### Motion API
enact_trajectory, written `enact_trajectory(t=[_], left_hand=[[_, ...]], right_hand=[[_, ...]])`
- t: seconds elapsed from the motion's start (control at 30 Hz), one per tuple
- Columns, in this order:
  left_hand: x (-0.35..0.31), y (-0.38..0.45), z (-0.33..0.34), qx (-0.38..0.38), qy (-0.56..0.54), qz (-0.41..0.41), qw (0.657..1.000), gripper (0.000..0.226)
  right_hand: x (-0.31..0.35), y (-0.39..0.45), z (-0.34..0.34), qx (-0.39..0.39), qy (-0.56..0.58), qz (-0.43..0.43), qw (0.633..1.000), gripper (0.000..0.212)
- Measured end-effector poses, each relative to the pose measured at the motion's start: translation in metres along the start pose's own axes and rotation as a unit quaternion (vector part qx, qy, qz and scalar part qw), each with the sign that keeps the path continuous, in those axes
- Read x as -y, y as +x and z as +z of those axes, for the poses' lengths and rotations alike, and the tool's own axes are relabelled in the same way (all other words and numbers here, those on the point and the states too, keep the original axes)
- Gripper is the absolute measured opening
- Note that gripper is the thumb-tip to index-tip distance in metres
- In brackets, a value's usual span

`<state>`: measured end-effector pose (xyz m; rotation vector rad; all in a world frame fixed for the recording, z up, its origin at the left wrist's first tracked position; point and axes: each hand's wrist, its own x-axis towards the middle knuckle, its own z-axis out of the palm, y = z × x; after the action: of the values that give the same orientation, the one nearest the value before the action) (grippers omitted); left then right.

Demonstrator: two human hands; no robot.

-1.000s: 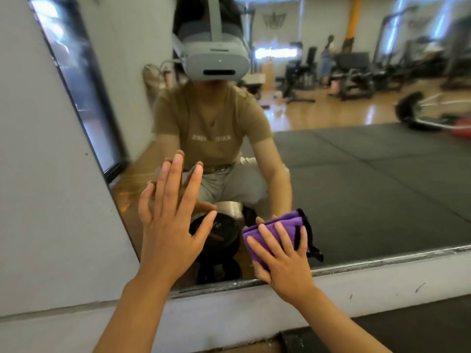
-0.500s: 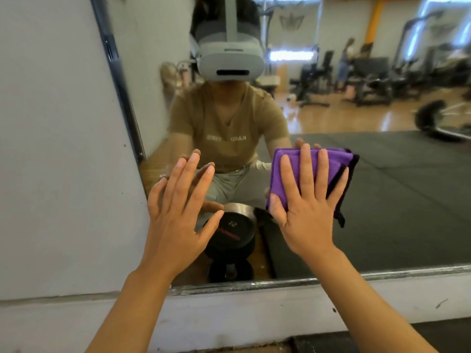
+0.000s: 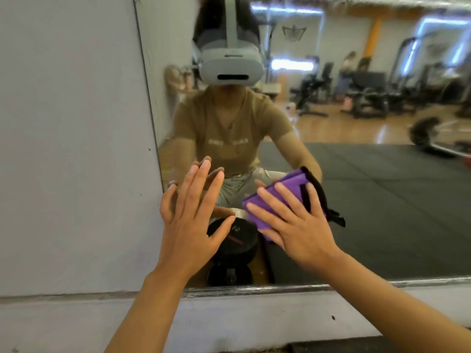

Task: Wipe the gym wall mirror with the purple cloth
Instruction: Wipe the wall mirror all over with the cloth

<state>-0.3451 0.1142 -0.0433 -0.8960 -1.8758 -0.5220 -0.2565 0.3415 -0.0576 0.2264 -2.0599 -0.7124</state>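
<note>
A pale grey painted wall (image 3: 71, 149) fills the left side, with a raised ledge (image 3: 76, 296) running along its base. A black dumbbell (image 3: 232, 235) marked 12 shows low down, standing upright on a wooden floor (image 3: 356, 126). Black rubber mats (image 3: 382, 200) cover the floor to the right. Farther off are blurred weight machines (image 3: 369, 93), a yellow pillar (image 3: 374, 39), a barbell plate (image 3: 423, 132), and a distant person (image 3: 348, 64)

Purple cloth (image 3: 285, 192): folded, black-edged, lying flat and tilted against the glass low down. Wall mirror (image 3: 382, 200): metal-framed, standing upright above a grey ledge, reflecting gym floor.
</note>
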Motion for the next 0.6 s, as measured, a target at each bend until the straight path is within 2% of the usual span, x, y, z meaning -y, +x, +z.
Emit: enact_trajectory(t=[0.13, 0.27, 0.33, 0.47, 0.6], left_hand=[[0.003, 0.002, -0.002, -0.017, -0.008, -0.040, 0.999, 0.087], [0.010, 0.001, -0.006, -0.021, -0.016, -0.070, 0.997, 0.093], [0.014, 0.000, -0.007, -0.024, -0.017, -0.074, 0.997, 0.093], [0.019, -0.005, -0.008, -0.011, -0.019, -0.077, 0.997, 0.089], [0.020, -0.008, -0.012, -0.002, -0.031, -0.055, 0.998, 0.075]], right_hand=[[-0.032, 0.089, -0.036, -0.068, 0.004, 0.095, 0.993, 0.054], [-0.015, 0.094, -0.034, -0.101, 0.022, 0.156, 0.982, 0.055], [0.009, 0.069, -0.021, -0.074, 0.033, 0.124, 0.989, 0.056], [0.055, -0.010, 0.013, 0.025, 0.013, -0.028, 0.999, 0.059], [0.055, -0.040, 0.025, 0.072, -0.027, -0.115, 0.990, 0.058]])
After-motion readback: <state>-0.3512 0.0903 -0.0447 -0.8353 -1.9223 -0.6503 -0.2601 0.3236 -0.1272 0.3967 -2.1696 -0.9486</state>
